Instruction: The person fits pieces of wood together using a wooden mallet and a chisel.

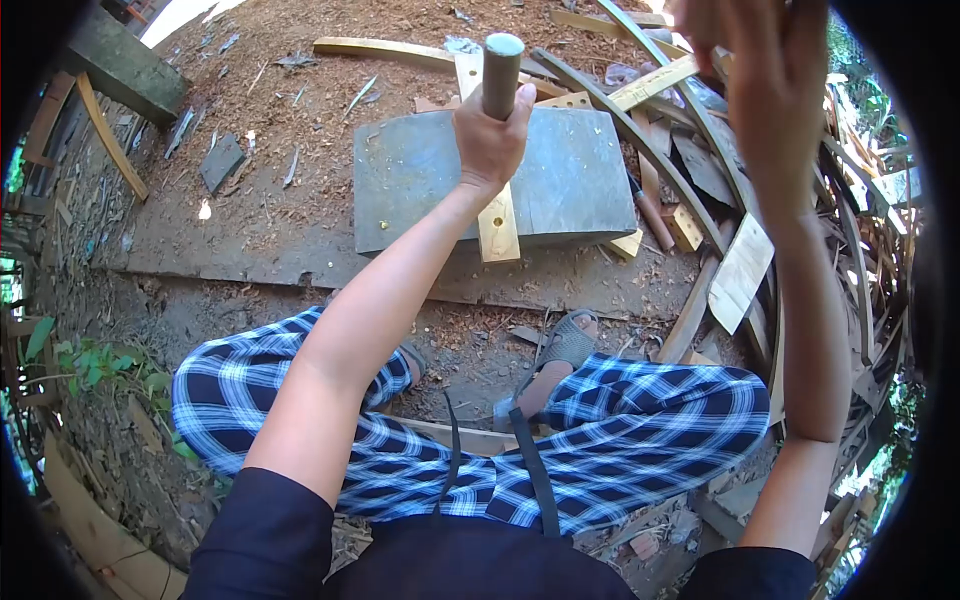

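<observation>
My left hand (pixel 490 145) is closed around what looks like a chisel (pixel 502 80), held upright by its thick round handle with a pale top. Its lower end is hidden behind my fist. Below the fist lies a narrow wooden strip (pixel 498 235) with small holes in it, across a grey block (pixel 580 170). High at the right edge, my right hand (pixel 775 70) is raised well apart from the block. Its fingers are bent and blurred, and whatever they grip is cut off by the frame's top.
Right of the block lie a wooden-handled tool (pixel 655 220), a short drilled wood piece (pixel 684 228) and a pile of long strips (pixel 715 150). Wood shavings (pixel 290 110) cover the ground at left. A concrete beam (pixel 125 70) stands at far left. My sandalled foot (pixel 572 345) is near the block.
</observation>
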`<state>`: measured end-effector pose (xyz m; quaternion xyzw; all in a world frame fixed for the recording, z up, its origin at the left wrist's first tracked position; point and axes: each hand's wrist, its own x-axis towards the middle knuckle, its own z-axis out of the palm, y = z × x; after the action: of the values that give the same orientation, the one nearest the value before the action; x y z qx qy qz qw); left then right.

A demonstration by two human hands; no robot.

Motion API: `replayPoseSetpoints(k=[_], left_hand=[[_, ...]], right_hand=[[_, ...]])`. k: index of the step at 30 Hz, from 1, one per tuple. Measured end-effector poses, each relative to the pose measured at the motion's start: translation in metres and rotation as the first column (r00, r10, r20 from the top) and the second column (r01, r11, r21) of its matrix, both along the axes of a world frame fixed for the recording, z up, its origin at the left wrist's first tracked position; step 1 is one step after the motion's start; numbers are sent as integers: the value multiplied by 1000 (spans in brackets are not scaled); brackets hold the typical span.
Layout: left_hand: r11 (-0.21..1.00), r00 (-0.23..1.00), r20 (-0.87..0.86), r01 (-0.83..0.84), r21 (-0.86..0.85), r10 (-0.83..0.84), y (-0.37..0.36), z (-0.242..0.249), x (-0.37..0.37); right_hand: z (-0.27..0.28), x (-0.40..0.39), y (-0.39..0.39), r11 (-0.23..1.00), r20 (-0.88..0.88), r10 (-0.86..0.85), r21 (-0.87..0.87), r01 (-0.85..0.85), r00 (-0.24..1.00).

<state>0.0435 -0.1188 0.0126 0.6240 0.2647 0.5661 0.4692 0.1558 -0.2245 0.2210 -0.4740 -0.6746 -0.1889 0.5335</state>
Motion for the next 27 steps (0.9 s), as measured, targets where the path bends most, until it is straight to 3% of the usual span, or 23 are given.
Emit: replayPoseSetpoints(k=[1,2,3,4,5,6,7,9,10,12,14,16,18,19,21,22,24,26,27], left_hand=[[1000,1000,-5,11,3,-11,-1,1,0],[1000,1000,-11,20,11,-20,1,3,0],[1000,999,27,29,-6,-29,2,3,1],[999,997,61,45,-30,-44,2,0,0],[996,995,73,69,-59,-65,3,-1,0],[995,996,71,65,-76,-60,1,0,1],[990,991,75,113,-80,-107,2,1,-1],[986,986,35,164,-16,-163,8,-1,-3],[987,987,28,161,-13,-161,12,0,-6],[920,927,-6,372,-127,-376,22,10,-19],[831,844,-64,508,-227,-533,33,21,-35],[765,794,-61,558,-321,-605,42,27,-46],[735,761,-87,581,-348,-643,50,29,-49],[707,728,-96,612,-355,-679,55,30,-52],[711,726,-113,609,-351,-678,59,30,-53],[711,720,-119,620,-332,-684,61,30,-51],[722,742,-81,612,-322,-665,72,25,-49],[646,707,12,653,-395,-707,91,21,-39],[661,703,-20,658,-362,-711,93,16,-30]], right_hand=[[-18,-2,-7,952,164,-4,-301,54,986],[-30,-15,-18,813,320,38,-561,157,947],[-39,-30,-25,660,165,-44,-736,153,985],[-60,-17,-19,753,255,-85,-616,230,963],[-32,-27,-26,625,-118,-120,-780,-18,986],[-5,-39,-29,484,-460,-206,-815,-318,864],[-19,-36,-24,467,-461,-201,-821,-329,864],[-74,-26,-4,762,-562,-104,-575,-298,821],[-100,-17,9,763,-567,-100,-571,-303,818],[-154,5,37,711,-404,-356,-702,-36,843],[-195,7,64,695,-39,-428,-652,302,903],[-225,-7,87,690,4,-412,-652,315,911],[-257,-11,111,857,114,-327,-381,345,938],[-272,-11,119,858,99,-318,-393,331,943],[-289,-12,132,922,205,-259,-238,305,944],[-297,-11,137,925,204,-244,-245,291,948],[-290,-19,128,847,19,-336,-430,311,942],[-288,-24,124,809,26,-371,-482,336,928],[-293,-23,123,825,43,-381,-435,361,924]])
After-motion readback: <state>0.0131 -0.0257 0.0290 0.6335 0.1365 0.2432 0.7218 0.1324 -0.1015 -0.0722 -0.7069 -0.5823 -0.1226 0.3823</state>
